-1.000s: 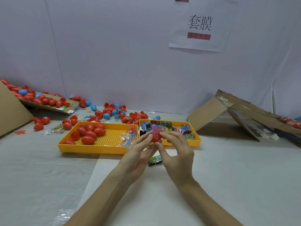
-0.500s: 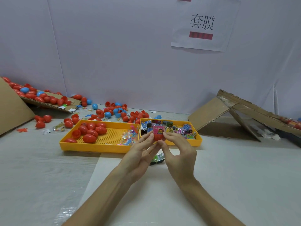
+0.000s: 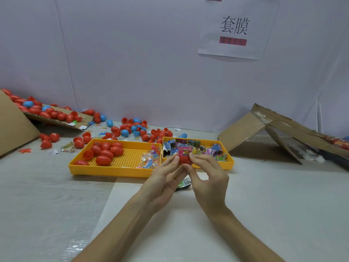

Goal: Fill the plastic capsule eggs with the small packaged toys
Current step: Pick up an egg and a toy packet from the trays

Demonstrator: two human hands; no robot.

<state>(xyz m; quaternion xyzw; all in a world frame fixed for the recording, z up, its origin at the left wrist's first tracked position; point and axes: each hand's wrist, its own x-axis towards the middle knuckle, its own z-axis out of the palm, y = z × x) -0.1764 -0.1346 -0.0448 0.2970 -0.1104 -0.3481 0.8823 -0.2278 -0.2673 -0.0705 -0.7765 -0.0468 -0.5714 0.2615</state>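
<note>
A red capsule egg half (image 3: pixel 184 160) is held up between my two hands in front of the trays. A pink toy packet (image 3: pixel 183 150) sticks out of its top. My left hand (image 3: pixel 164 178) holds the egg from the left with its fingertips. My right hand (image 3: pixel 206 176) pinches it from the right. The left yellow tray (image 3: pixel 113 170) holds several red eggs (image 3: pixel 105 152) and clear toy bags (image 3: pixel 149 160). The right yellow tray (image 3: pixel 229 162) is full of small packaged toys (image 3: pixel 211 150). A green packet (image 3: pixel 184 184) lies on the table under my hands.
Many red and blue eggs (image 3: pixel 132 129) are scattered behind the trays and on a cardboard flap (image 3: pixel 54 118) at the left. Folded cardboard (image 3: pixel 264 129) leans at the right. A white wall with a paper sign (image 3: pixel 234 29) stands behind.
My hands with the egg half and pink packet stay almost in place. The fingers have shifted slightly around the egg, and the view has drifted a little.
</note>
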